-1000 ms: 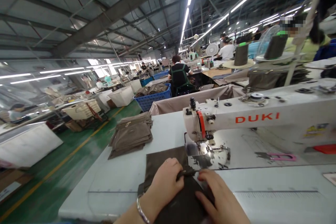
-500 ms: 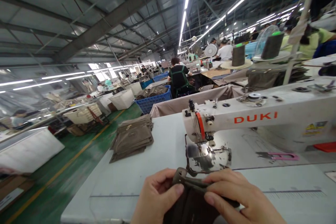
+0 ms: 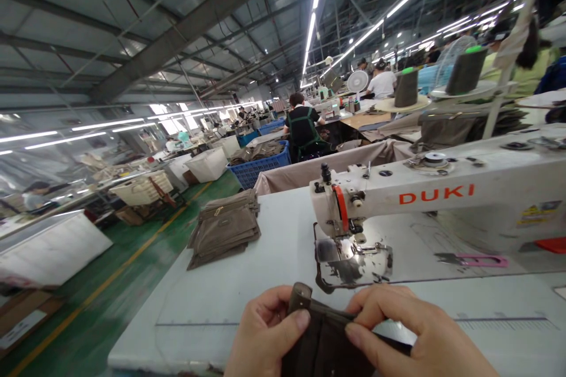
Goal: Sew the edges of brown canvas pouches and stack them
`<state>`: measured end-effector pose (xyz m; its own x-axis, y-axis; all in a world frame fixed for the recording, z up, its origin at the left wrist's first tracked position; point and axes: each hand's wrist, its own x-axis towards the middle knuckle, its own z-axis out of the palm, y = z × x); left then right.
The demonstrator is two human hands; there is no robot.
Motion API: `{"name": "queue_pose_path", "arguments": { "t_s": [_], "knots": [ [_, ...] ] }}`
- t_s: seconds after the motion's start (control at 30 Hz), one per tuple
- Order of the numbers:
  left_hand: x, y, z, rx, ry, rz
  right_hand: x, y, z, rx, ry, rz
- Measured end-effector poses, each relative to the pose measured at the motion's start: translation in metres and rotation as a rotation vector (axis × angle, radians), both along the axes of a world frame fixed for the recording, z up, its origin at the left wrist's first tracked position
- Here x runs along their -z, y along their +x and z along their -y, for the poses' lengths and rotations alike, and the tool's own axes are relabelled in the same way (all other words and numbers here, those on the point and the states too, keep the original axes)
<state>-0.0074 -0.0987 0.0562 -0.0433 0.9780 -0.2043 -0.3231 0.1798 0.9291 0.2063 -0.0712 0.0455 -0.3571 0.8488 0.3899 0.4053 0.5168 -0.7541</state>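
Both hands hold a dark olive-brown fabric piece (image 3: 325, 336) over the front of the sewing table. My left hand (image 3: 269, 330) pinches its left side between thumb and fingers, beside a folded tab (image 3: 301, 293) that stands up at the corner. On the upper right edge, my right hand (image 3: 398, 324) grips the cloth with thumb and fingertips. The lower part of the cloth runs out of the picture. Just beyond the hands is the needle area of a white sewing machine (image 3: 435, 194), with its metal plate (image 3: 349, 262) apart from the cloth.
A stack of brown fabric pieces (image 3: 225, 227) lies on the table's (image 3: 278, 247) left side. Pink-handled thread snips (image 3: 481, 260) rest under the machine arm. Behind stand a blue crate (image 3: 260, 171), thread cones (image 3: 405, 88) and a seated person (image 3: 305, 129).
The fabric's top edge is flatter and its front face shows more between the hands. My right-hand fingers have shifted along the edge. The view has moved slightly.
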Motion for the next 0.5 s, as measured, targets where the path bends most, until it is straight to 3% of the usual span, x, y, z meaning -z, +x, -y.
{"name": "queue_pose_path", "arguments": {
  "t_s": [0.1,0.2,0.3,0.37,0.43,0.5],
  "knots": [
    [-0.008,-0.008,-0.004,0.087,-0.029,-0.090,-0.005,-0.005,-0.001,-0.064,-0.129,-0.052],
    [-0.022,-0.020,-0.016,0.289,-0.057,-0.286,-0.009,-0.010,-0.002,-0.341,-0.163,-0.065],
    [-0.025,-0.028,-0.042,0.543,-0.047,-0.629,0.002,-0.016,-0.007,-0.577,-0.075,-0.014],
    [-0.013,-0.026,-0.067,0.623,-0.017,-0.856,0.022,-0.021,-0.016,-0.540,0.065,0.137],
    [0.006,-0.018,-0.098,0.607,0.032,-1.003,0.044,-0.027,-0.031,-0.380,0.237,0.388],
    [0.026,-0.007,-0.132,0.564,0.088,-1.104,0.061,-0.030,-0.053,-0.258,0.302,0.506]
  ]
}}
